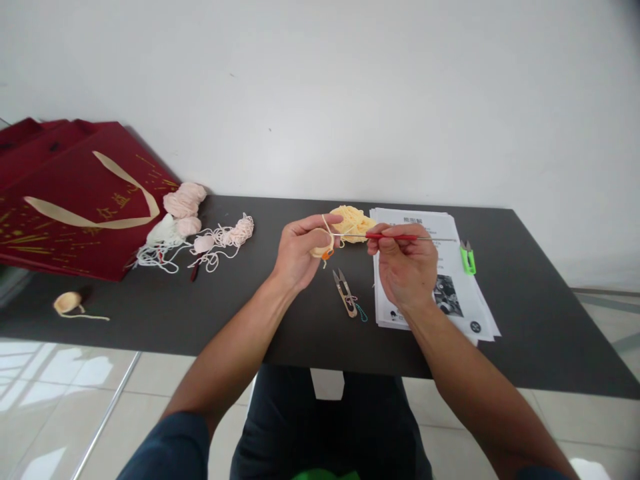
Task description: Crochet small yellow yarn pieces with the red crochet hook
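Holding things up over the middle of the worktop (535,313), we've got both hands busy. Our left hand (300,253) pinches a small pale-yellow yarn piece (318,253) with an orange clip (327,255) on it, and a strand runs over the index finger. Our right hand (406,267) grips a red-handled hook (395,237), its thin tip right at that yarn and its back end sticking out over the printed sheets (425,227).

Just behind our left fingertips, toward the back edge, sits a yellow yarn ball (350,223). Bare snips (345,293) lie between our forearms, with a strip of dark surface down to the front edge. Green snips (468,259) sit right beside the sheets, and past them it's open room to the right edge. Over left it's tighter: red bags (75,200) fill the back-left corner, pink and white yarn (185,223) beside them, and a little yellow cup shape (67,304) lies near the front edge.
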The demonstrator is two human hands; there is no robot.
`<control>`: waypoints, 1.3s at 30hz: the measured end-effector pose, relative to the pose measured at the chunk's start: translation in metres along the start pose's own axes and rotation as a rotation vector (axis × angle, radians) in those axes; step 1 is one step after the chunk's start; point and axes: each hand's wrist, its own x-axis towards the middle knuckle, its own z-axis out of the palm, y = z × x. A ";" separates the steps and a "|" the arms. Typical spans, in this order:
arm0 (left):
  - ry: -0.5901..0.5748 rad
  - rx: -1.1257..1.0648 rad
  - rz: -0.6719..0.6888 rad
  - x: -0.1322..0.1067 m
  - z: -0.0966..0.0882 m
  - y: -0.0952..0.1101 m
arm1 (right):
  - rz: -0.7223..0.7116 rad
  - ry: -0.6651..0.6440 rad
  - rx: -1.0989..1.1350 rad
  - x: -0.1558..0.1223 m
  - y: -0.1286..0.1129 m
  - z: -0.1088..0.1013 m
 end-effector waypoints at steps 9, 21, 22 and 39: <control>-0.067 -0.029 -0.064 0.003 -0.006 -0.002 | 0.095 -0.046 0.059 0.003 -0.004 -0.003; -0.093 0.122 0.018 0.004 -0.008 -0.002 | 0.466 0.068 0.302 0.004 -0.001 0.000; -0.073 0.148 0.036 0.004 -0.008 -0.004 | 0.483 0.080 0.309 0.004 0.001 0.001; 0.017 0.367 0.160 -0.008 0.017 0.018 | 0.456 0.119 0.324 0.004 -0.017 0.018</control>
